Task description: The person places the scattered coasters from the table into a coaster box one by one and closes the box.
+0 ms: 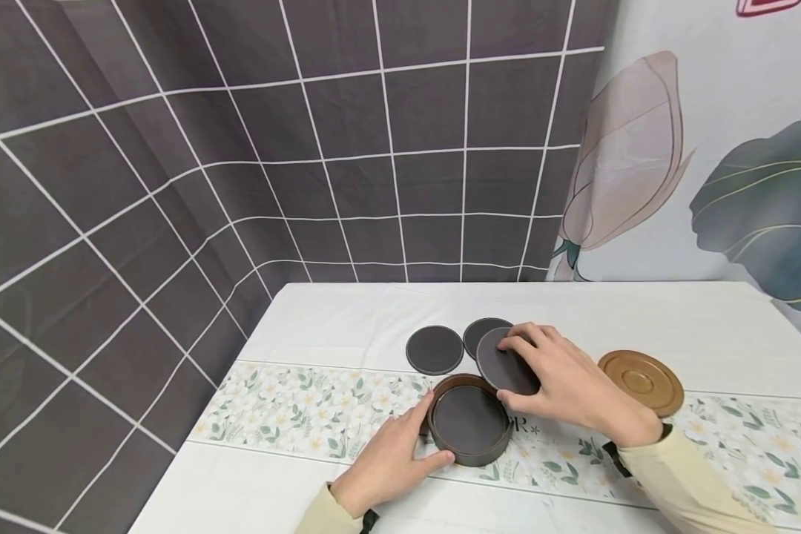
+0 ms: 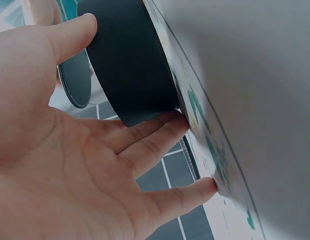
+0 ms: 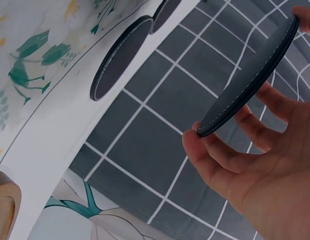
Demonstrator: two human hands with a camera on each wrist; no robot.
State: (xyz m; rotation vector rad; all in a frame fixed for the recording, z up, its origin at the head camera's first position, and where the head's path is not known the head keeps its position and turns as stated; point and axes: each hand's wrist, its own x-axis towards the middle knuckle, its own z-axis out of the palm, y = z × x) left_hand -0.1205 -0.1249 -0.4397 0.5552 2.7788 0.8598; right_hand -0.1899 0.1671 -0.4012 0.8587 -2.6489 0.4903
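My right hand (image 1: 567,382) pinches a round dark coaster (image 1: 495,362) by its edge, thumb on one side and fingers on the other. In the right wrist view this coaster (image 3: 245,82) shows pale stitching round its rim. It is held tilted above the back right of a round coaster holder (image 1: 470,459). Inside the holder lies a dark disc (image 1: 467,419). My left hand (image 1: 394,460) grips the holder from the left; in the left wrist view its thumb presses one side of the dark wall (image 2: 135,65) and its fingers support the other.
Behind the holder a flat dark coaster (image 1: 434,350) lies beside another coaster (image 1: 483,331), which the held one partly covers. A brown round lid (image 1: 641,383) lies to the right, near my right forearm. A floral strip (image 1: 294,408) crosses the white table; a dark gridded curtain (image 1: 347,185) hangs behind.
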